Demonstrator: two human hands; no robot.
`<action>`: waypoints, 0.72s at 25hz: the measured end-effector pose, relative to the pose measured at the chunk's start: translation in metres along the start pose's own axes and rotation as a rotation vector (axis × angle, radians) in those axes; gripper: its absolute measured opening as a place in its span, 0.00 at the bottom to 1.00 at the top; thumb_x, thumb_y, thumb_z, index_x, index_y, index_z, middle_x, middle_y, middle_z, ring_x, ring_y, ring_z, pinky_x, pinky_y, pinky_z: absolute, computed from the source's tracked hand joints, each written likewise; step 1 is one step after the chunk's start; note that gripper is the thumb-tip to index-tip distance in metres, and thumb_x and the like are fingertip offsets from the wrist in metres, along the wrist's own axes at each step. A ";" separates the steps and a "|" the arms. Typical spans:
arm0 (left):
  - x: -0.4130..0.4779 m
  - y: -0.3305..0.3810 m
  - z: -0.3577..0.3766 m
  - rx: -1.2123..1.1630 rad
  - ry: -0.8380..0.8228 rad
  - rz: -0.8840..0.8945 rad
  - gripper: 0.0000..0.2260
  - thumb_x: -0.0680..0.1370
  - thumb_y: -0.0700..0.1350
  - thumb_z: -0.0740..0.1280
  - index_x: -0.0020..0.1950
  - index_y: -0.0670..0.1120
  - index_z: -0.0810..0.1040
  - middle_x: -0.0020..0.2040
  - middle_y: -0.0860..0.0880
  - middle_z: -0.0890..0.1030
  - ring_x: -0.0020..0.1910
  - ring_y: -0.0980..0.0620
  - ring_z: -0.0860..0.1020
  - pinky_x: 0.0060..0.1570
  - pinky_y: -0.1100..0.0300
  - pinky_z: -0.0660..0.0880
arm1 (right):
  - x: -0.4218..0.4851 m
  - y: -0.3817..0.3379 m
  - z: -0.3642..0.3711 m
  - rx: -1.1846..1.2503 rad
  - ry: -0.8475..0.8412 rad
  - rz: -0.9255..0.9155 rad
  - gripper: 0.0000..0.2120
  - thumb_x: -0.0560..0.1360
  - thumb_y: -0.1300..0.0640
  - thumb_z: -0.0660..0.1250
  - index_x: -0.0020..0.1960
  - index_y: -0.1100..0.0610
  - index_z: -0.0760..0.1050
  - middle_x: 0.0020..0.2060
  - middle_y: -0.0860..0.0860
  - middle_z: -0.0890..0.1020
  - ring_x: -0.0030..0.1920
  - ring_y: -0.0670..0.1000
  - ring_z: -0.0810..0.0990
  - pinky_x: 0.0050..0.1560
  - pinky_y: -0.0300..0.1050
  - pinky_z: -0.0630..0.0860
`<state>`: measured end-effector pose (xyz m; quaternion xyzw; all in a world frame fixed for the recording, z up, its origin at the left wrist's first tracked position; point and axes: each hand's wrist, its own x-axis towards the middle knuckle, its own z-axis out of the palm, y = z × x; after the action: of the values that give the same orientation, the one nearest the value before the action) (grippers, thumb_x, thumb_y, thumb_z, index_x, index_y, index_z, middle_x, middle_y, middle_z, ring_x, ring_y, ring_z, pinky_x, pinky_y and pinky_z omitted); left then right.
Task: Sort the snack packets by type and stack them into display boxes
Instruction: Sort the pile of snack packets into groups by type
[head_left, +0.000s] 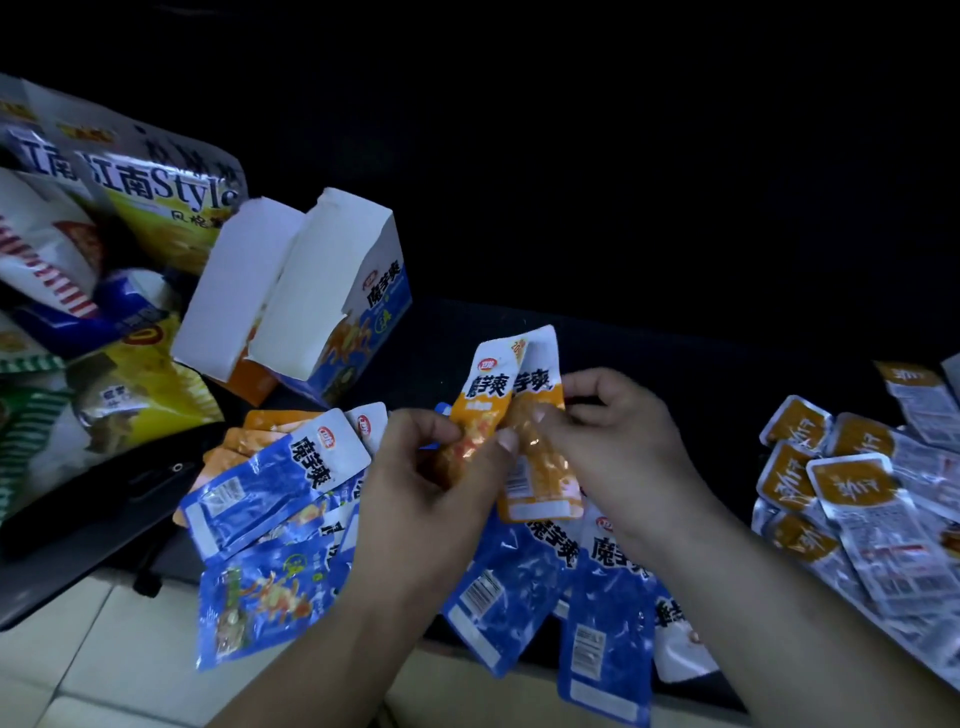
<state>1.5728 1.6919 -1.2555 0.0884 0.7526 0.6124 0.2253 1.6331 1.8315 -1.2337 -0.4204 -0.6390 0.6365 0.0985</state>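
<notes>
Two orange snack packets are held upright in the middle of the head view. My left hand (426, 467) pinches the left orange packet (485, 395). My right hand (618, 441) pinches the right orange packet (540, 467). Below and to the left of my hands lie several blue packets (270, 483) mixed with a few orange ones (270, 418) on the dark surface. An open display box (374, 306), white inside and blue and orange outside, stands behind them at the left with its flap (234, 291) up.
Large snack bags (156, 197) are piled at the far left. Several brown-and-white square packets (852, 483) cover the right side. A pale tiled floor (93, 665) shows at the bottom left below the dark surface's edge.
</notes>
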 end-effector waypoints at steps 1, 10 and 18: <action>-0.001 -0.001 0.004 0.001 -0.017 -0.018 0.15 0.73 0.52 0.78 0.49 0.48 0.75 0.32 0.54 0.77 0.29 0.58 0.74 0.28 0.63 0.73 | -0.002 0.003 0.004 0.056 -0.026 0.014 0.10 0.80 0.61 0.71 0.53 0.45 0.80 0.43 0.47 0.88 0.41 0.47 0.88 0.43 0.51 0.86; 0.011 -0.014 -0.013 0.298 -0.212 0.118 0.18 0.82 0.35 0.64 0.64 0.56 0.77 0.54 0.57 0.84 0.43 0.58 0.82 0.39 0.59 0.79 | 0.000 0.016 0.014 0.040 -0.001 -0.019 0.17 0.80 0.63 0.69 0.60 0.42 0.78 0.46 0.41 0.87 0.46 0.45 0.87 0.51 0.52 0.85; 0.034 -0.042 -0.079 0.975 -0.067 0.378 0.16 0.73 0.54 0.74 0.58 0.50 0.82 0.57 0.51 0.80 0.56 0.45 0.76 0.52 0.49 0.77 | 0.055 0.000 0.086 0.127 0.118 0.079 0.17 0.78 0.65 0.69 0.39 0.45 0.72 0.38 0.46 0.81 0.43 0.53 0.84 0.51 0.58 0.84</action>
<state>1.5138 1.6263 -1.2915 0.3367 0.9136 0.2178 0.0676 1.5414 1.8054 -1.2708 -0.4750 -0.5733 0.6533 0.1373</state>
